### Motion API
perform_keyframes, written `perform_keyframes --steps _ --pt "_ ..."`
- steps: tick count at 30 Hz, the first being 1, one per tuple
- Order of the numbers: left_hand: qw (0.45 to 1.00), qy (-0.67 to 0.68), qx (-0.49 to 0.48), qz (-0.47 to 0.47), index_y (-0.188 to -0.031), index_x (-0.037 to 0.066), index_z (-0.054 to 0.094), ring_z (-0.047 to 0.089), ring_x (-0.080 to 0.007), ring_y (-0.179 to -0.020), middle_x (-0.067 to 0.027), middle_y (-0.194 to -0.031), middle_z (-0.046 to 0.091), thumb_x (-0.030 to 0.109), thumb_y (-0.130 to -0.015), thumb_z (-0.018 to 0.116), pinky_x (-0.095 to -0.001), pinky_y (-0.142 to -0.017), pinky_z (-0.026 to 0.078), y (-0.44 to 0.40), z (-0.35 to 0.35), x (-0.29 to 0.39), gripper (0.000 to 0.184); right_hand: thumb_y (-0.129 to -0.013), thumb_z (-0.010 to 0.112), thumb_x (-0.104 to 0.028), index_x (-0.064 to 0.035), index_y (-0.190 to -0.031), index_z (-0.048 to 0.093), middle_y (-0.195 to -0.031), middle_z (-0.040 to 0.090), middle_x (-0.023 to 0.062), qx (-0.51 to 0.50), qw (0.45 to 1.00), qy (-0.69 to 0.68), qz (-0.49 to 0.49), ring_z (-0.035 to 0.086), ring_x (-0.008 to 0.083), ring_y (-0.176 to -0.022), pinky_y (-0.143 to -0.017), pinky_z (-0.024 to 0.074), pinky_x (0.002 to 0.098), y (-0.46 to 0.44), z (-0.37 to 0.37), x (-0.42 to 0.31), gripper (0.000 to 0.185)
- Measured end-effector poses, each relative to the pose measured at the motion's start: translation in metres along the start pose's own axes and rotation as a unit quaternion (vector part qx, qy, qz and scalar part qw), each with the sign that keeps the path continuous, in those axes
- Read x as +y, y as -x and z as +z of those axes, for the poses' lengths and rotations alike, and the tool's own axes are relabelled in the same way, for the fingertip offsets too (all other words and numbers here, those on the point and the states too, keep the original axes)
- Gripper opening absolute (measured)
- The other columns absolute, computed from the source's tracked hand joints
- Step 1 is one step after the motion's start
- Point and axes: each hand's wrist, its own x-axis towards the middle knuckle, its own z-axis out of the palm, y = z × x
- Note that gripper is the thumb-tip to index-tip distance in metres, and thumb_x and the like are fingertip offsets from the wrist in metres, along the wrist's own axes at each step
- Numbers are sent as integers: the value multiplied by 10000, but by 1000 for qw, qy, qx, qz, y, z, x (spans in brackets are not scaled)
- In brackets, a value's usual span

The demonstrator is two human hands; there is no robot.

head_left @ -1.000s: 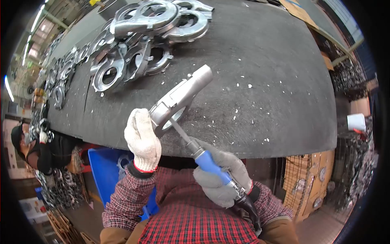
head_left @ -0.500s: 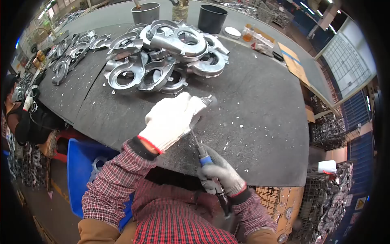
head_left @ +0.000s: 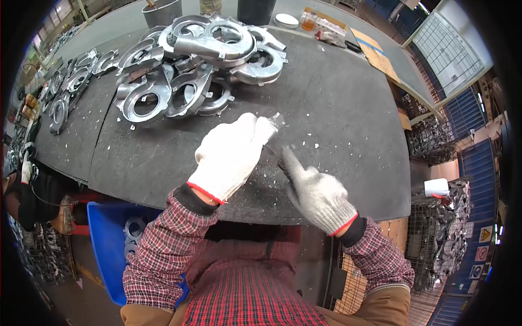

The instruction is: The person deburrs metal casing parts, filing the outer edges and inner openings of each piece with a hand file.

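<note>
My left hand (head_left: pixel 228 152), in a white knit glove with a red hem, is closed round a small silvery metal part (head_left: pixel 276 120). Only the part's end shows past the fingers; the glove hides the rest. Close by on the right, my gloved right hand (head_left: pixel 323 195) is wrapped round a slim hand tool (head_left: pixel 283 164), index finger stretched along it. Its thin tip points toward the part, but I cannot tell whether they touch. Most of the tool is under my hand. Beyond both hands rises a pile of ring-shaped metal castings (head_left: pixel 212 60).
Metal chips lie scattered over the dark work table (head_left: pixel 348 119). More castings (head_left: pixel 76 79) are at the left. A blue bin (head_left: pixel 103 244) stands below the table's front edge. Behind are buckets (head_left: pixel 163 13), a white lid (head_left: pixel 286 20) and cardboard (head_left: pixel 375 54). Another person's gloved hand (head_left: pixel 26 169) shows far left.
My right hand has moved up and right and turned, its index finger now laid along the tool. The tool's blue section is now hidden. The camera view has shifted slightly.
</note>
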Motion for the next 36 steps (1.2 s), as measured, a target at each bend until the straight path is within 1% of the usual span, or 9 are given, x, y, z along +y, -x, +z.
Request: perform_keyframes --steps 8,13,16,18,20,23,27,31,36 --pt "999 12 18 -24 -1284 131 708 721 -312 -872 -74 -1213 707 165 -970 731 -439 -692 596 39 -17 1 316 -1013 672 -218 -96 -1711 305 -963 775 267 -114 980 -150 -66 802 374 -761 -602 627 480 3 18 10 797" --pt "948 261 -164 -75 -1294 43 722 766 -297 -838 -135 -1113 781 383 -1063 688 -411 -822 600 28 -68 -22 412 -1006 740 -194 -153 -1785 224 -922 605 1 -389 670 -631 43 580 77 -619 -510 473 258 30 11 26 935" --pt "838 511 -143 -130 -1374 -5 698 762 -243 -913 -139 -1224 771 346 -1008 695 -372 -913 601 31 -32 -48 507 -1020 780 -244 -100 -1775 248 -1021 561 12 -350 736 -580 1 559 89 -655 -560 478 261 56 40 48 935" --pt "527 788 -250 -199 -1666 16 393 756 -257 -879 -195 -1198 745 224 -961 607 -412 -878 623 40 -28 -45 765 -1001 792 -227 -93 -1758 299 -1086 586 38 -284 780 -554 -69 582 99 -726 -598 490 266 65 49 58 914" --pt "531 790 -244 -186 -1703 34 311 732 -265 -789 -199 -1121 734 262 -984 573 -428 -805 626 58 -49 -23 798 -972 790 -193 -90 -1716 376 -1066 600 36 -195 698 -683 83 573 106 -712 -599 482 265 91 16 36 858" --pt "356 838 -306 -279 -1755 107 268 687 -250 -707 -154 -995 696 438 -1064 571 -418 -664 597 94 -43 -27 824 -955 777 -174 -92 -1659 442 -1089 672 51 -80 732 -667 109 658 144 -772 -648 546 303 93 22 49 783" --pt "534 752 -240 -304 -1787 126 192 684 -183 -758 -121 -987 682 406 -1016 698 -349 -711 612 175 -81 12 964 -1017 749 -231 -152 -1635 457 -1091 766 130 8 945 -323 -45 784 305 -861 -697 626 420 85 27 23 688" --pt "435 779 -221 -394 -1803 131 178 608 -112 -784 -51 -972 635 307 -1114 609 -280 -748 522 214 -61 18 832 -987 772 -256 -161 -1632 442 -1029 808 168 -44 974 -175 -135 808 396 -877 -718 669 494 67 40 -22 730" --pt "523 728 -258 -360 -1800 35 121 569 -103 -937 -83 -1222 617 443 -1058 698 -257 -801 506 238 -10 5 1024 -998 754 -256 -178 -1641 453 -937 798 163 -95 976 -139 -141 800 365 -718 -600 666 456 68 48 -35 714"
